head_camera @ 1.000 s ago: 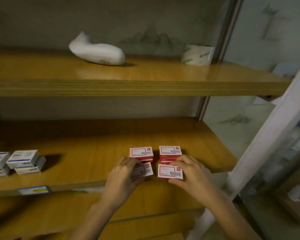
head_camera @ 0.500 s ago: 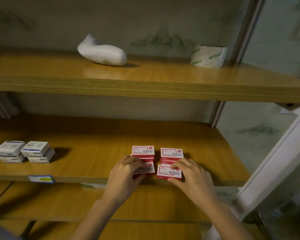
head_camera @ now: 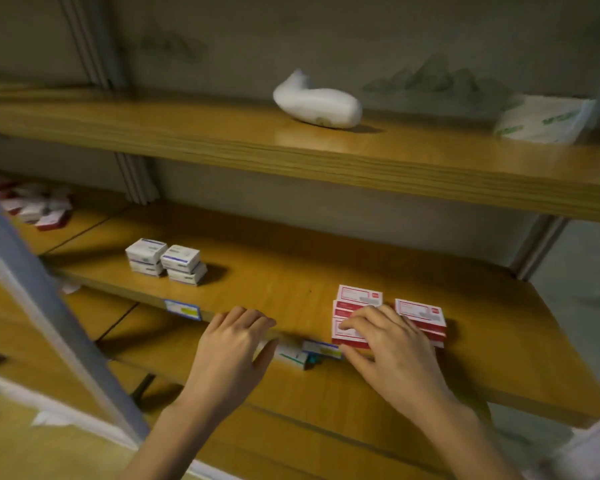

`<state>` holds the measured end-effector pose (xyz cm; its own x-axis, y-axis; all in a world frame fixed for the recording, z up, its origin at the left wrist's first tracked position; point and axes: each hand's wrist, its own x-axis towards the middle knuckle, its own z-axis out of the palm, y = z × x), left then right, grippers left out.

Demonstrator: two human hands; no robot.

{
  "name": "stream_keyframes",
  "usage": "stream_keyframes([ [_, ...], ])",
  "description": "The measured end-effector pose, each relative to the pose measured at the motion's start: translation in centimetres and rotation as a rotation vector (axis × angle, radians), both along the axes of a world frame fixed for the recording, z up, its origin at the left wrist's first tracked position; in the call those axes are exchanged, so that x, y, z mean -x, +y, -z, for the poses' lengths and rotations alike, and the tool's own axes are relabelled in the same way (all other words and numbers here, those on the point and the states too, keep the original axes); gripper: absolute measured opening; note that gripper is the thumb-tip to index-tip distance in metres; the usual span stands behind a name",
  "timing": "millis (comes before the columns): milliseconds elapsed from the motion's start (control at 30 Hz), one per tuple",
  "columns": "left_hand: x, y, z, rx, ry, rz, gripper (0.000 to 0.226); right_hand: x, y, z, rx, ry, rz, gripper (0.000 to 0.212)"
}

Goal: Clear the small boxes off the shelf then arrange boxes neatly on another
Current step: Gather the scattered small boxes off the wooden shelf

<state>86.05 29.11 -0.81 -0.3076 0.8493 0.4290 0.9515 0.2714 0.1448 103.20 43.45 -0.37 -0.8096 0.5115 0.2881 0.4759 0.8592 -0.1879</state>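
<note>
Several small red and white boxes (head_camera: pixel 359 297) stand in neat stacks at the front right of the middle wooden shelf (head_camera: pixel 284 271). My right hand (head_camera: pixel 385 344) lies over the front boxes, fingers spread and touching them. My left hand (head_camera: pixel 232 344) is off the boxes, to their left at the shelf's front edge, fingers relaxed and holding nothing. A loose heap of red and white boxes (head_camera: pixel 37 206) lies on the neighbouring shelf at the far left.
Small white and blue boxes (head_camera: pixel 167 261) sit stacked at the shelf's left. The upper shelf (head_camera: pixel 326 157) carries a white curved object (head_camera: pixel 317 103) and a tape roll (head_camera: pixel 544 119). A grey slanted post (head_camera: pixel 49 313) crosses the left foreground. Price labels (head_camera: pixel 182 309) hang on the shelf edge.
My left hand has let go of the front left red box and moved left to the shelf edge. The view has swung left, bringing the far-left heap into sight.
</note>
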Motion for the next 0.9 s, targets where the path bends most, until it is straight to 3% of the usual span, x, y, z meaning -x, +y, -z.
stream_keyframes([
  [133,2.1,-4.6,0.2,0.049,0.018,-0.199,0.022,4.7,-2.5,-0.4,0.022,-0.02,-0.212,0.031],
  [233,2.8,-6.1,0.0,0.073,0.02,-0.249,0.02,6.2,-3.4,-0.6,0.015,-0.013,-0.247,0.029],
  [300,6.5,-14.3,-0.3,0.053,-0.02,-0.498,0.02,13.8,-8.7,-0.3,-0.011,-0.052,-0.454,0.029],
  [633,14.8,-27.1,0.1,0.076,-0.07,-0.693,0.021,26.1,-19.6,-0.2,0.038,-0.025,-0.637,0.032],
  [900,24.5,-38.5,-0.4,0.096,-0.088,-0.761,0.022,37.9,-30.5,-0.5,0.007,0.025,-0.645,0.032],
])
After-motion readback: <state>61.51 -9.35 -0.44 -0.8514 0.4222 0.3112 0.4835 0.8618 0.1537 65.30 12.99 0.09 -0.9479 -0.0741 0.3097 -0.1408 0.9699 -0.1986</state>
